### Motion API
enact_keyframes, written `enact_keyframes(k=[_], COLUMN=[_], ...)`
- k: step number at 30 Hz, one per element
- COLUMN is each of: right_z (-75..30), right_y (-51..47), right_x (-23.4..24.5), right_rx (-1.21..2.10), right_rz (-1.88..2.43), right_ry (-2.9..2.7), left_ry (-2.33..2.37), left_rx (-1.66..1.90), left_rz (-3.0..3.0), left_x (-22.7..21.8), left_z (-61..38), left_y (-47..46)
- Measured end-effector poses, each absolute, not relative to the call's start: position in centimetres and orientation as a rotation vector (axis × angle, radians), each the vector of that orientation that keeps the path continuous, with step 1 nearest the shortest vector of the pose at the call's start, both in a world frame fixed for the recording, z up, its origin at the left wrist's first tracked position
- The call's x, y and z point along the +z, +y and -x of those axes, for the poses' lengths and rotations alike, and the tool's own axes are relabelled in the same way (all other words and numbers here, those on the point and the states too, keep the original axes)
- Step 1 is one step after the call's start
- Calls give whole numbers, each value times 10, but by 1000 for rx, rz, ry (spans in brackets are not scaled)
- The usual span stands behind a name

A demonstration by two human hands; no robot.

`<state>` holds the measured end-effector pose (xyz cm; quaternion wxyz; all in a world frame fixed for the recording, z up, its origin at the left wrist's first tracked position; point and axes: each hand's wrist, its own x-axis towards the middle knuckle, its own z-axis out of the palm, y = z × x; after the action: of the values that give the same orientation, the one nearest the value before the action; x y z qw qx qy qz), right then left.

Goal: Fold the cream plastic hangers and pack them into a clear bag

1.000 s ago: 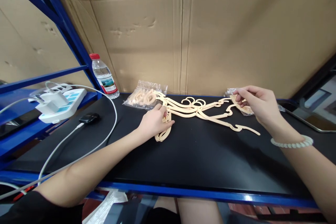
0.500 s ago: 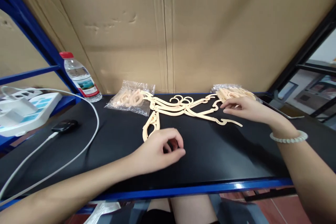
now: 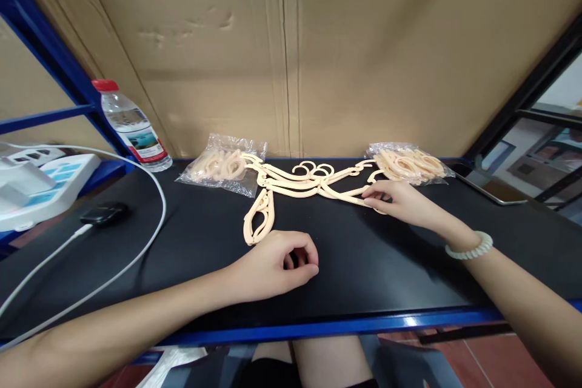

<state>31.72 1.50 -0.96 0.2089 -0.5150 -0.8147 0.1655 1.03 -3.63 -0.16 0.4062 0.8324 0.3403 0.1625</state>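
Observation:
My left hand (image 3: 279, 265) rests on the black table top with fingers loosely curled and thumb against the index finger, nothing visible in it. Just beyond it lies a folded cream plastic hanger (image 3: 259, 218). My right hand (image 3: 398, 201) has its thumb and fingers closed on the arm of an unfolded cream hanger (image 3: 343, 196), covering that arm's end. More unfolded cream hangers (image 3: 291, 182) lie overlapping at the back, their hooks pointing to the cardboard. Clear bags of folded hangers sit on either side, a left bag (image 3: 222, 163) and a right bag (image 3: 411, 163).
A water bottle (image 3: 134, 127) with a red cap stands at the back left. A white power strip (image 3: 59, 185), a black plug-like device (image 3: 105, 213) and a white cable (image 3: 157, 224) are at the left. A phone (image 3: 493, 188) lies right. Cardboard (image 3: 218, 60) walls the back.
My right hand has moved left and slightly toward me, from above the hanger's end onto its arm. My left hand stays in place. The view has shifted slightly.

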Motion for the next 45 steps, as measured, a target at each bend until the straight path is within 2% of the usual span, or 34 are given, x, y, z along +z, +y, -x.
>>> enact_keyframes(k=[7, 12, 18, 23, 29, 34, 40, 45], right_z=[-327, -332, -314, -308, -314, -317, -300, -293], right_y=[16, 17, 16, 19, 18, 14, 2, -4], right_x=[-7, -4, -15, -26, -20, -12, -4, -3], right_rx=[442, 251, 369, 261, 321, 127, -83, -65], right_rz=[1477, 1503, 1426, 1412, 1438, 1440, 1271, 1068], right_ry=[-2197, -2116, -2196, -2218, -2064, -2017, -1989, -2180], left_ry=[750, 643, 571, 581, 764, 915, 999, 876], left_rx=[439, 449, 477, 463, 501, 627, 1021, 1350], left_rz=[-2292, -2422, -2473, -2427, -2172, -1762, -1073, -926], left_x=[-6, -10, -9, -8, -6, -4, 13, 20], left_z=[-8, -6, -5, -5, -5, -7, 1, 16], left_y=[-42, -43, -42, -42, -40, -34, -10, 13])
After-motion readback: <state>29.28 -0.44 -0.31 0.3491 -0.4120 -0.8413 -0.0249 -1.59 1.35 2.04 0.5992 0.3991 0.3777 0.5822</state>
